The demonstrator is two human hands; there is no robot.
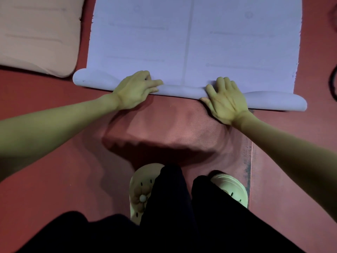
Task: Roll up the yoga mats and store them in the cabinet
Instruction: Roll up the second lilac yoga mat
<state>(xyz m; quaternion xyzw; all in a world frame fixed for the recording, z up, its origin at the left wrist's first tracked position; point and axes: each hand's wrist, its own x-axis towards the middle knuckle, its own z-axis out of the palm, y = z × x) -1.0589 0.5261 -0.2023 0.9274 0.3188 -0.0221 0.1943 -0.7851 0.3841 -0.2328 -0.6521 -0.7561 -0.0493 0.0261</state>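
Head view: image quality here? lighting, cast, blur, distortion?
Head view: dim with a greenish cast on both arms; the body throws a soft shadow on the red floor mat; wide-angle bend curves the purple mat edges; mild softness throughout, left hand and right hand still readable.

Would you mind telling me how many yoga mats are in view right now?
3: a purple mat ahead, partly rolled; a beige mat at upper left; a red mat beneath the purple one. Others may lie out of frame.
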